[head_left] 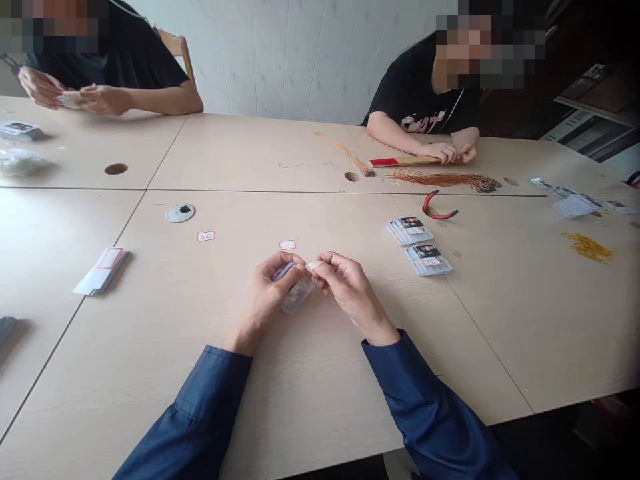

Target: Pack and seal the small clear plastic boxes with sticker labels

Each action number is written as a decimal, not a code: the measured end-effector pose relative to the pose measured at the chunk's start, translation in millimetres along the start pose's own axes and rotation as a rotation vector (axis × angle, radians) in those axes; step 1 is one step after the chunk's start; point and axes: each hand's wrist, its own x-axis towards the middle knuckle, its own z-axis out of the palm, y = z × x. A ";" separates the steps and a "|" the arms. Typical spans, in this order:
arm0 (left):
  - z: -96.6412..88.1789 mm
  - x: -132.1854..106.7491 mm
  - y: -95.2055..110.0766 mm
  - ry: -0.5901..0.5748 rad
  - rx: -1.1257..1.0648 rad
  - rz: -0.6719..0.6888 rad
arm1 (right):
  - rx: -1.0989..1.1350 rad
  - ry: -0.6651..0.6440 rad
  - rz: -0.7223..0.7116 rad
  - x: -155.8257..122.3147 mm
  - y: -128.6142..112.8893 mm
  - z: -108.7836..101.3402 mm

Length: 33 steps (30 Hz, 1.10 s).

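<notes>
On pale joined tables [330, 373], red pliers [440, 207] and stacked card packets [410, 231] near the right hand [353, 293], with fingers [325, 265] of it and the left hand [265, 300] clamped on a small clear packet [296, 297].

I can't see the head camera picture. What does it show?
The left hand and right hand hold a small clear packet over a pale table. Nearby lie packaged cards and red-handled pliers. Two other people sit nearby.
</notes>
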 end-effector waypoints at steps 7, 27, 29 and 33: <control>-0.6 0.9 -0.1 -0.005 0.066 0.023 | -0.096 0.029 -0.035 1.4 -0.1 3.7; -2.2 0.0 -1.3 0.004 0.068 0.036 | -0.120 0.022 -0.040 0.7 1.3 4.2; -2.7 0.5 -2.3 -0.013 0.023 0.029 | -0.101 0.033 -0.029 0.8 2.9 4.0; -3.8 1.5 -2.8 -0.037 -0.114 0.003 | 0.025 0.101 -0.042 1.2 3.4 3.6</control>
